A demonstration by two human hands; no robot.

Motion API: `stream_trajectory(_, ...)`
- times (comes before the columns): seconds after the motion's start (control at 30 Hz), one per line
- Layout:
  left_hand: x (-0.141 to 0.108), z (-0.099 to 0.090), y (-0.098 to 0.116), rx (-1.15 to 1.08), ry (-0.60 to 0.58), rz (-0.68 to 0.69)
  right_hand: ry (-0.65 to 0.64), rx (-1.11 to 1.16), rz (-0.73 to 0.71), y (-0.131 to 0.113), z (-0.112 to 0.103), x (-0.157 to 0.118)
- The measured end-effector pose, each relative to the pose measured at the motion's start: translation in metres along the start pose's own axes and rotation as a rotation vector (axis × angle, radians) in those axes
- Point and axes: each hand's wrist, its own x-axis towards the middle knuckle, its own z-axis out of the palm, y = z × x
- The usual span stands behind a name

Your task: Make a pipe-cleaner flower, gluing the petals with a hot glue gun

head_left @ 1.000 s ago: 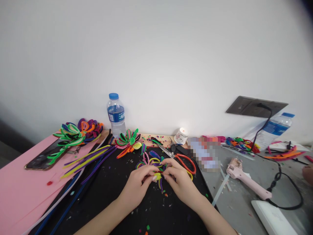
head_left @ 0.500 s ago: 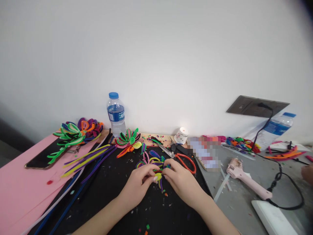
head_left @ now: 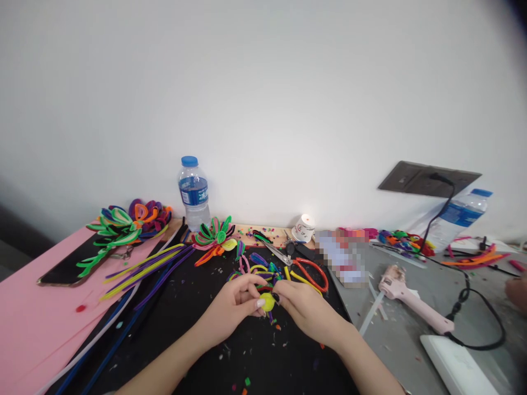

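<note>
My left hand (head_left: 236, 304) is closed, thumb and fingers pinching a round yellow-green coil of pipe cleaner (head_left: 267, 302). Against the coil's right side, my right hand (head_left: 307, 310) is closed with its fingertips together. A yellow pipe cleaner (head_left: 305, 281) sticks out behind the right hand, toward the scissors. At the right fingertips there is a small black spot that I cannot make out. Just beyond both hands lies a heap of bent purple, blue and yellow pipe cleaners (head_left: 258, 262), partly hidden by the fingers. Red-handled scissors (head_left: 315, 269) lie past the right hand.
A pipe-cleaner flower (head_left: 214, 233) and a water bottle (head_left: 193, 192) stand at the back. Loose pipe cleaners (head_left: 144, 269) and a phone (head_left: 68, 260) are on the left. A pink glue gun (head_left: 415, 304) with its cord lies right. A co-worker's hand (head_left: 516, 291) shows far right.
The yellow-green coil has turned to face me between my hands. My right hand has closed and turned inward, and a yellow strand now shows behind it near the scissors.
</note>
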Motion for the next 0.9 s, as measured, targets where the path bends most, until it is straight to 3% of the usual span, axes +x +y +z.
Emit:
stream_trajectory(0.5,-0.0016,0.0004,-0.0014,0.041,-0.007,0.009,-0.016,0.207,0.037,-0.0004,0.0035,0.0007)
stream_trajectory(0.9,-0.0009,0.0022,-0.0004,0.08,0.011,0.019,-0.036,0.225,0.102,0.0012,0.0025,-0.0003)
